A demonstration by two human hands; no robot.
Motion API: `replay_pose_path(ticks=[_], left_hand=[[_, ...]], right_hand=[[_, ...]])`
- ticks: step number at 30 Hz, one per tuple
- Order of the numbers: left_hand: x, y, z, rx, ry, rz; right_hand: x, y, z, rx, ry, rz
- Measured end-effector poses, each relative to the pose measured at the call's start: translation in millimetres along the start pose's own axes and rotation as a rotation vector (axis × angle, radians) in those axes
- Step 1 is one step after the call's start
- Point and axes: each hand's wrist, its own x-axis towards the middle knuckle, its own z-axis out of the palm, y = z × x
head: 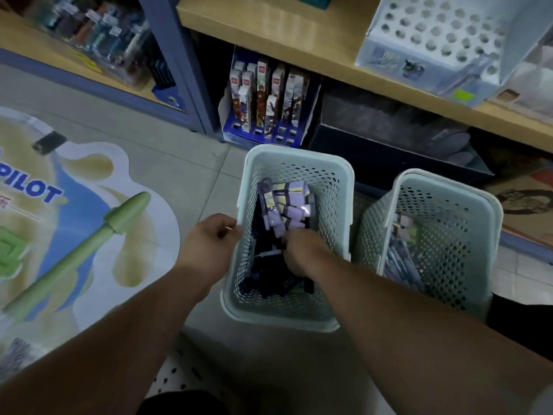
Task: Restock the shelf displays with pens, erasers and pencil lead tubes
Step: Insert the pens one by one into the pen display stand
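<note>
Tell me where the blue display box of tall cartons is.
The blue display box stands upper centre in the head view, under the wooden shelf, just behind the left basket.

- Location: stationery shop.
- Stocked shelves (299,40) are shown.
- A pen display (266,106) is seen.
- A PILOT floor decal (74,223) is laid down.

tiled floor (191,151) bears one basket (299,151) gripped by the left hand (206,239), a twin basket (449,178) just right — pilot sticker (74,235) well left.
</note>
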Motion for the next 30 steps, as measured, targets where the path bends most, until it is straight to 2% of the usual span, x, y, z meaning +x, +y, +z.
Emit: replay_pose_path(ticks=[5,8,13,16,18,21,23,26,28,30], left_hand=[[-2.2,4.1,1.4,0.002,0.001,0.03],[-6.0,6.8,2.9,-0.008,0.01,0.037],[-7.7,13.7,8.3,-0.133,0.075,-0.139],[-9.1,19.1,10.4,-0.1,0.141,-0.206],[-11.2,23.4,10.1,0.075,0.295,-0.117],[-17.6,44.5,13.8,0.245,0.438,0.209],[-23.5,64.2,23.6,0.293,0.415,0.381],[-36.3,94.8,51.9,0.274,0.291,0.462],[-45.9,115.0,78.5,0.184,0.058,0.395],[-56.5,128.9,105.6,0.214,-0.148,0.352]], right_hand=[[4.8,-8.8,6.4,-0.26,0.055,-0.007],[2.2,-9.9,4.3,-0.311,0.02,-0.043],[-9.3,-11.8,14.5,-0.349,-0.009,0.003],[-16.0,-17.7,7.8,-0.27,0.088,-0.034],[-26.4,-15.6,-9.6,-0.159,0.163,-0.06],[-52.9,5.9,-41.2,0.001,0.252,-0.143],[-76.0,29.6,-58.3,0.08,0.382,-0.258],[-107.4,68.8,-74.7,0.308,0.653,-0.316],[-120.8,105.0,-78.6,0.51,0.827,-0.174],[-126.3,146.9,-73.8,0.571,0.799,0.06]])
